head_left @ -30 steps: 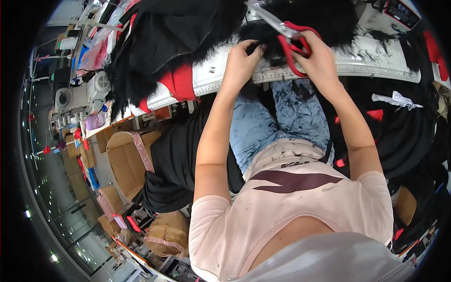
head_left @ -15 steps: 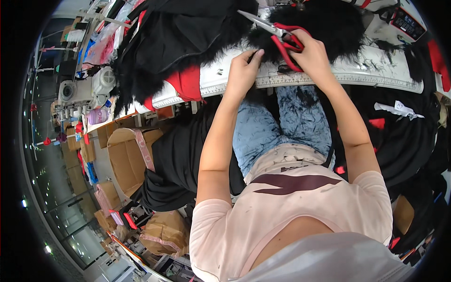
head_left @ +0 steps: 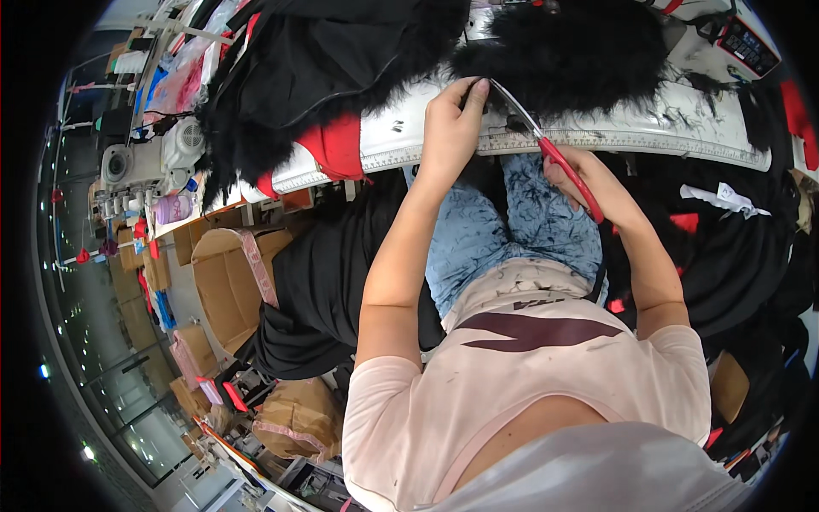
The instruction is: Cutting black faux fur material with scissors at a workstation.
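Note:
My left hand [head_left: 455,128] is closed in a pinch at the near left edge of a black fur piece [head_left: 572,55]. The bit between thumb and finger is mostly hidden. In my right hand [head_left: 589,183] are scissors [head_left: 559,162] with red handles, held low over the table's near edge. Their metal blades slant up and left, the tips close to my left fingertips. Left of the fur piece lies a black cloth garment piece [head_left: 333,64] with furry edges, beside a red cloth [head_left: 334,149].
A ruler strip [head_left: 631,139] runs along the near edge of the white table [head_left: 397,128], with loose black tufts about. A sewing machine [head_left: 175,158] and a purple spool [head_left: 173,209] stand left. Black cloth [head_left: 311,290] hangs by an open carton [head_left: 226,282].
The scissors have swung from pointing away at the left to a steeper slant, with my right hand drawn nearer to me. My left hand has shifted slightly right and away from me.

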The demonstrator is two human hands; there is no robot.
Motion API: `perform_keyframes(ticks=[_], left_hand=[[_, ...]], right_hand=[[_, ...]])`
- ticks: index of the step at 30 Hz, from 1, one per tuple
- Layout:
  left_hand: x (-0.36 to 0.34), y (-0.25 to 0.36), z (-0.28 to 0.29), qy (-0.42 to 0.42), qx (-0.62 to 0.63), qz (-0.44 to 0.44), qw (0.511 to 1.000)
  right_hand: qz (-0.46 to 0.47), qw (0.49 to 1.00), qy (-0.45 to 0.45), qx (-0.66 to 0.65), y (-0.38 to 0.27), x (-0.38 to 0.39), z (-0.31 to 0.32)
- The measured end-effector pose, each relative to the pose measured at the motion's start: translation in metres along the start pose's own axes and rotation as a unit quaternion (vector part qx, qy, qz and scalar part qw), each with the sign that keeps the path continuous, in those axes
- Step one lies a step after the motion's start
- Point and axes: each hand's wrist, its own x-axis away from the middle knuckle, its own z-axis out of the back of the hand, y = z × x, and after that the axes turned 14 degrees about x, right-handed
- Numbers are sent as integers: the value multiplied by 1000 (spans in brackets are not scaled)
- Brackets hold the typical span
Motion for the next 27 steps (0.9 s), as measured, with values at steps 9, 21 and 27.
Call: perform_keyframes(ticks=[9, 21, 27], left_hand=[[0, 11, 0, 25, -23, 13, 999], [-1, -3, 4, 36, -125, -76, 989], [-5, 3, 23, 23, -99, -21, 995]], right_hand=[[-22, 1000, 11, 5, 7, 0, 0], [-34, 993, 57, 96, -16, -13, 0], [-51, 992, 41, 110, -33, -29, -4]])
